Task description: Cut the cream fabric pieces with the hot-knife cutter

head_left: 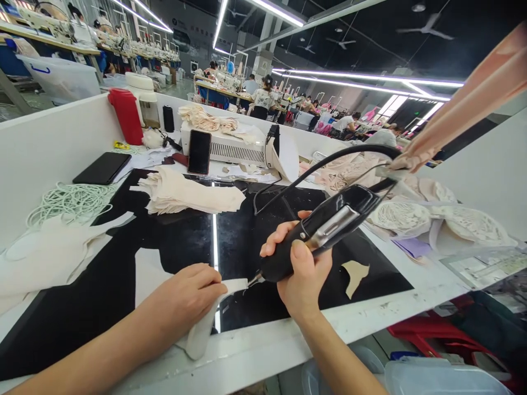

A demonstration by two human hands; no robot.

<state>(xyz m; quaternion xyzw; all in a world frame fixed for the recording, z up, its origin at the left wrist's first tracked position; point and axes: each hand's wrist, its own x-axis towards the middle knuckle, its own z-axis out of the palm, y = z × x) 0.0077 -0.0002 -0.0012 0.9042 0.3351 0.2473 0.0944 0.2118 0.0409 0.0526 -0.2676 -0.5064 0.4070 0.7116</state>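
My left hand (195,296) is closed on a white fabric piece (200,334), its fingers pinching near a narrow strip that sticks out to the right. My right hand (302,263) wraps round a black corded hand tool (321,225) with a metal lever on its side. The tool's thin metal tip (256,278) meets or nearly meets the end of the strip; I cannot tell whether they touch. Beneath both hands lies a glossy black board (185,236). To the right of my right hand rests a small beige scrap (354,277).
A stack of cream fabric pieces (193,192) lies beyond my hands. Pale green cord (74,203) and white fabric (37,258) are at left, lace bra cups (399,219) at right. A phone (199,152) leans on a white box. Pink fabric (465,104) hangs by the tool's cable.
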